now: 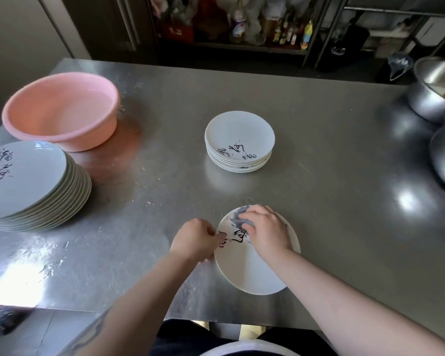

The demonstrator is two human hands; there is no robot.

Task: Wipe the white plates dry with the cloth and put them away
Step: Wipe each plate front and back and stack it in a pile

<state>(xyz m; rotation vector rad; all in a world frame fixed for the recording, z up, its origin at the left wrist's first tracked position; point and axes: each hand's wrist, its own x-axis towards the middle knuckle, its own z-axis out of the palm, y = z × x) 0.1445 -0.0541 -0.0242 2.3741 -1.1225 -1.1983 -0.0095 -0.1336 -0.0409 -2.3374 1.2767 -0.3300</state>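
One round white ceramic plate with black brushwork (254, 268) tilted between both hands: left hand (194, 240) pinching its rim, right hand (265, 231) pressing bunched grey-blue cloth (242, 217) under curled fingers. Probably stiff, slick, breakable; best gripped by rim.

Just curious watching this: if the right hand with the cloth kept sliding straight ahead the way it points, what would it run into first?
The right hand points away and slightly left across the plate. Past the rim comes bare steel table, then probably the small stack of plates; depth is hard to judge.
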